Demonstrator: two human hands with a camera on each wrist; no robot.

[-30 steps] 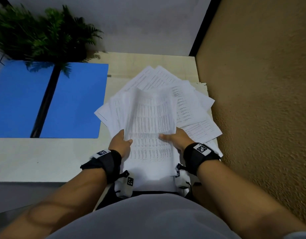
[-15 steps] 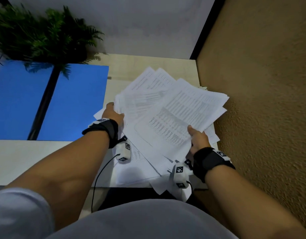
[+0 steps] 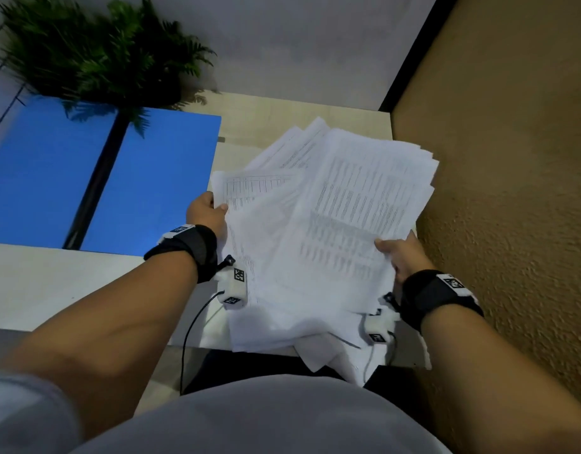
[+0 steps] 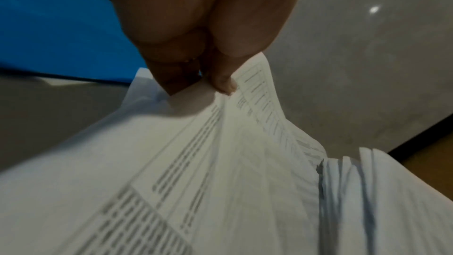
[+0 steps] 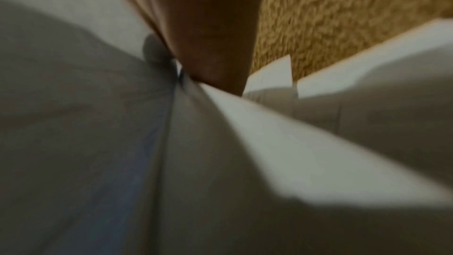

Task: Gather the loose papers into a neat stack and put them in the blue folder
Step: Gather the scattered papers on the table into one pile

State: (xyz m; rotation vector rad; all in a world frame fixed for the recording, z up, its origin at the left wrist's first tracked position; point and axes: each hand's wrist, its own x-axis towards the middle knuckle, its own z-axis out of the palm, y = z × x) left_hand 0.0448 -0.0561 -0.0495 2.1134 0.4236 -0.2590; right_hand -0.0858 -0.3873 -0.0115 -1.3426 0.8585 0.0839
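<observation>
A fanned bundle of printed white papers (image 3: 348,217) is lifted over the right part of the desk. My left hand (image 3: 207,213) pinches its left edge, thumb on top, as the left wrist view shows with the hand (image 4: 210,82) on the papers (image 4: 220,162). My right hand (image 3: 398,253) grips the bundle's near right corner; in the blurred right wrist view the hand (image 5: 210,61) meets the papers (image 5: 245,143). More loose sheets (image 3: 282,326) lie beneath and overhang the desk's front edge. The blue folder (image 3: 125,178) lies open and flat to the left.
A green potted fern (image 3: 95,54) stands at the back left and overhangs the folder. A textured tan wall (image 3: 511,158) closes the right side close to the papers. The pale desk (image 3: 53,283) extends left in front of the folder.
My left hand moved from the near edge up to the bundle's left edge. My right hand shifted right, and the bundle has swung round and risen toward the wall.
</observation>
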